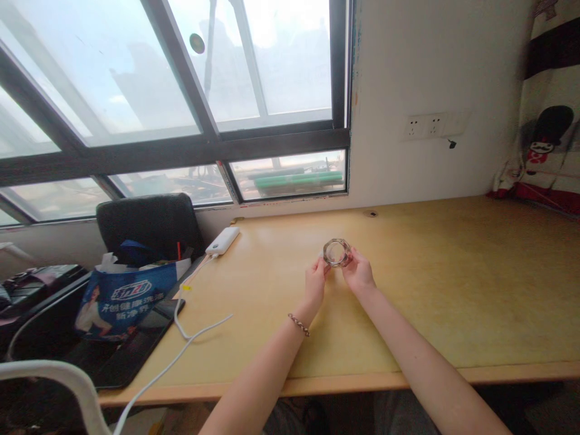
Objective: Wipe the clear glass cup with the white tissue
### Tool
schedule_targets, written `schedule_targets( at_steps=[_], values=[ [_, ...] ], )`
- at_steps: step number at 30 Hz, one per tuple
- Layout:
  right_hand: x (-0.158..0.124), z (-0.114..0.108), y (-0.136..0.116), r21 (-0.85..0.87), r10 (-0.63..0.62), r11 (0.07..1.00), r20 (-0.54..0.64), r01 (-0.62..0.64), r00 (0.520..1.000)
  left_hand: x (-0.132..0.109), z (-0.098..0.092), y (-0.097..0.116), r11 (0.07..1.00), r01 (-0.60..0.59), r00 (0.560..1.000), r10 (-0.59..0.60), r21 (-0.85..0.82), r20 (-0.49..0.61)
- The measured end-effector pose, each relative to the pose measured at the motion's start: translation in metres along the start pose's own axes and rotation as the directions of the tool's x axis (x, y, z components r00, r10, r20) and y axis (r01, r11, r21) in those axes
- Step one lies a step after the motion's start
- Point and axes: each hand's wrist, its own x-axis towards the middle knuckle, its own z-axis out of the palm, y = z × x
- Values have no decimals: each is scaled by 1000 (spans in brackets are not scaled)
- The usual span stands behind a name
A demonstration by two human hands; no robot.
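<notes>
Between my hands, over the middle of the wooden table (435, 290), is a round clear glass cup (336, 253) with a thick, faceted rim that faces me. My left hand (316, 280) grips its left side with the fingers closed, and a beaded bracelet circles that wrist. On the opposite side, my right hand (359, 273) holds the glass with thumb and fingers. Parts of the fingers are hidden behind the cup. I cannot tell whether its base touches the tabletop.
A white power bank (222, 241) with a white cable (165, 370) lies along the table's left side. A black tablet-like panel (131, 347) overlaps the left edge. Beyond it, a blue bag (129, 299) rests by a black chair (149, 223). A patterned curtain (553, 139) hangs far right.
</notes>
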Motion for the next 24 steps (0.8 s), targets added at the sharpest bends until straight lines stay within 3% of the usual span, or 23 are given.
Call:
schedule_targets(
  at_steps=[4,11,16,24],
  values=[
    [0,-3,5,-2,-7,1000,23,7,1000,0,-2,8,981,-136,987,146,135,-68],
    [-4,0,8,-22,25,999,70,-24,997,4,-8,10,971,-202,974,212,129,-75],
    [-9,4,7,-73,25,997,103,-17,994,9,-13,5,986,-157,984,161,55,-82],
    [-7,3,-1,2,-10,1000,157,9,988,7,-8,0,988,129,991,-124,-90,59]
  ],
)
